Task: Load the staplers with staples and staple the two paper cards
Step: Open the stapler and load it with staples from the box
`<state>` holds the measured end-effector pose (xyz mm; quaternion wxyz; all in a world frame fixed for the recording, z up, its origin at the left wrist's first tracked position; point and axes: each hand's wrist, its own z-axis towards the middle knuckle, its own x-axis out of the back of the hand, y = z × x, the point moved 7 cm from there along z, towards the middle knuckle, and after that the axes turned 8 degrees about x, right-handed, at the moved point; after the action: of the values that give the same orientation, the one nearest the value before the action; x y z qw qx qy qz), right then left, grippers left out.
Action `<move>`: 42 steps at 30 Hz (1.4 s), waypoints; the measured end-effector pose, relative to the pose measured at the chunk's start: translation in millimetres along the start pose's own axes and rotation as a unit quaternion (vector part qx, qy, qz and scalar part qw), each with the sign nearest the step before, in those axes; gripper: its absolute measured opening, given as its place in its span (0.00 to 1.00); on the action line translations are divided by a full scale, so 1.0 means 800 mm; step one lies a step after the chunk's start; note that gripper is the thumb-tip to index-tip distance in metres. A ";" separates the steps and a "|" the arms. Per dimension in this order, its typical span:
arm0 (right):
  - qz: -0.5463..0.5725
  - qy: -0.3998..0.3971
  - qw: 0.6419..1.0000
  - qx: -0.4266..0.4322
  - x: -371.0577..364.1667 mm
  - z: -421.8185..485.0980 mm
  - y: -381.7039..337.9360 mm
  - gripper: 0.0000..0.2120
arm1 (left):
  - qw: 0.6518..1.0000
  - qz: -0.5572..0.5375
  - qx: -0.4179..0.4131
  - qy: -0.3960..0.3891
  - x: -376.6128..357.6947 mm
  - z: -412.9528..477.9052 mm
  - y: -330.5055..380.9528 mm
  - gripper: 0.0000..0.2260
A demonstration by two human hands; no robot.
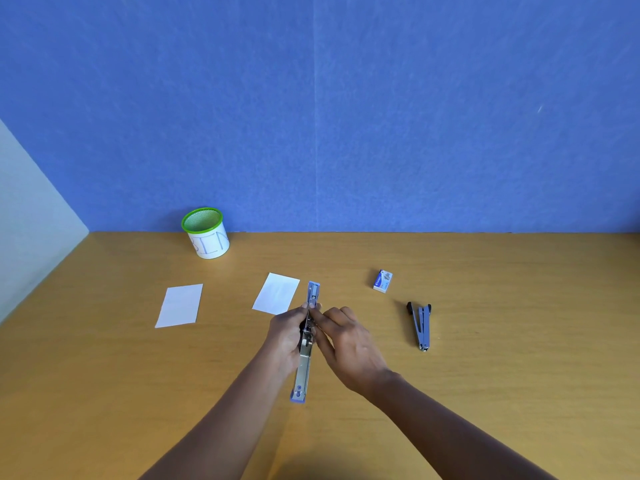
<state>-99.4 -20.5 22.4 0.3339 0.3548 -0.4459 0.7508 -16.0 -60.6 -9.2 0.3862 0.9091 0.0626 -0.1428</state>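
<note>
i count two staplers. the first stapler (302, 375) is swung open into one long line, and both my grips are on its middle. my left grip (287, 336) wraps it from the left, fingers curled round the body and the thumb tip up at the channel. my right grip (349, 344) comes in from the right, thumb and forefinger pressed together on the same spot of the channel, touching my left thumb. i cannot tell whether any staples sit between those fingertips. the stapler's far end pokes out beyond my grips and its near end reaches back between my forearms.

the second stapler (420, 323) lies on the tabletop (485, 393) well to the right of my right grip, its arms parted in a narrow v.

there are two paper cards, both white and flat. the near card (276, 293) lies just beyond and left of my left grip, near the first stapler's far end. the far card (180, 305) lies well off to the left of it.

one staple box (382, 281) sits beyond my right grip, off to the right. one green-rimmed mesh cup (206, 233), lettered "bin", stands far beyond my left grip against the blue wall (346, 116).
</note>
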 end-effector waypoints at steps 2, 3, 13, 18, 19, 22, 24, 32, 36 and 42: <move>0.008 0.004 1.000 0.006 0.001 -0.002 0.000 0.19 | 1.000 -0.005 0.003 0.002 0.001 0.001 0.000 0.12; 0.010 0.005 1.000 0.012 0.001 -0.003 -0.001 0.19 | 1.000 -0.008 0.006 0.004 0.001 0.001 0.001 0.12; 0.004 -0.010 0.998 0.058 0.005 -0.006 -0.007 0.21 | 0.995 -0.101 -0.007 0.025 0.001 0.006 0.019 0.13; -0.004 -0.010 0.997 0.072 0.014 -0.001 -0.006 0.20 | 0.989 -0.143 -0.003 0.024 0.004 0.007 0.019 0.13; -0.004 -0.010 0.997 0.071 0.015 0.000 -0.005 0.20 | 0.989 -0.146 -0.003 0.019 0.003 0.007 0.020 0.13; 0.013 -0.005 0.998 0.055 0.018 0.003 -0.001 0.18 | 0.990 -0.137 -0.012 -0.003 -0.002 0.005 0.022 0.13; 0.041 0.014 0.998 0.036 0.021 0.006 0.003 0.17 | 0.992 -0.125 -0.022 -0.014 -0.006 0.005 0.024 0.13; 0.208 0.112 0.968 -0.089 0.030 0.020 0.020 0.09 | 0.991 -0.120 -0.024 -0.060 -0.017 0.000 0.019 0.12; 0.237 0.136 0.952 -0.137 0.032 0.023 0.029 0.10 | 0.993 -0.092 -0.032 -0.068 -0.020 -0.003 0.015 0.13; 0.308 0.171 0.914 -0.201 0.029 0.019 0.040 0.13 | 0.995 -0.079 -0.031 -0.060 -0.023 -0.004 0.015 0.10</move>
<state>-134.2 -41.9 33.1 0.2212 -0.0088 -0.6112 0.7599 -29.9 -66.9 6.7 0.4051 0.8786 0.1156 -0.2251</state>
